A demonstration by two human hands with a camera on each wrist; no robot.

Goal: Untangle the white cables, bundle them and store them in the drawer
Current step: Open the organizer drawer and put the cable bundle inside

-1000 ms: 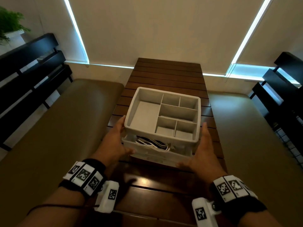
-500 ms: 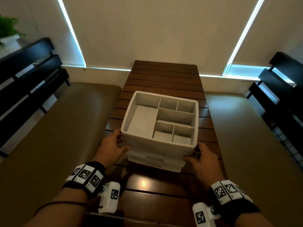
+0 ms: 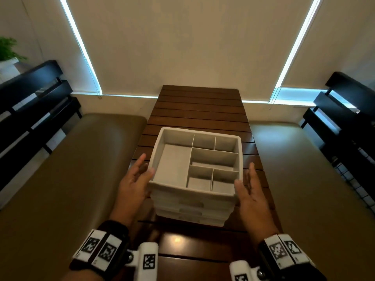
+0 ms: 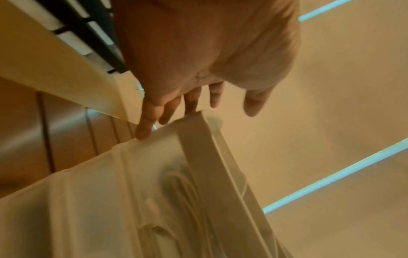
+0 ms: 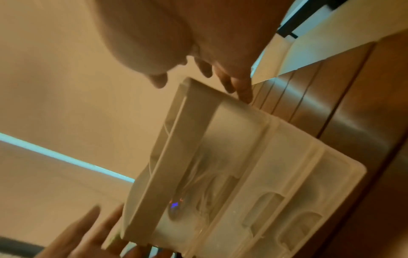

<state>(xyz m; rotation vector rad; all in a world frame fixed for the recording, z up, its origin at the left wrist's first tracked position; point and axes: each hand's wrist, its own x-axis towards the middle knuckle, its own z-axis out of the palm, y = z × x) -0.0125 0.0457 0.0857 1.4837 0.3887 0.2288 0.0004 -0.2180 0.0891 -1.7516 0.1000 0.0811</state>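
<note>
A white drawer organizer (image 3: 188,192) stands on the wooden table (image 3: 200,110), its top tray split into several empty compartments. The drawers (image 3: 190,204) below are pushed in. Through the translucent drawer wall the coiled white cables (image 4: 183,183) show, and again in the right wrist view as white cables (image 5: 198,176). My left hand (image 3: 140,171) is at the organizer's left side with straight, spread fingers, its thumb by the tray's near corner. My right hand (image 3: 248,185) mirrors it on the right side. Neither hand holds anything. Contact with the side walls is unclear.
Padded olive benches run along the table on the left (image 3: 71,169) and right (image 3: 314,169). Black slatted backrests stand at far left (image 3: 30,98) and far right (image 3: 345,110). A potted plant (image 3: 8,51) is at the upper left. Bare slats lie beyond the organizer.
The top drawer with the cables stood pulled out one second ago and is now pushed in. Both hands left the front corners and now spread open beside the organizer.
</note>
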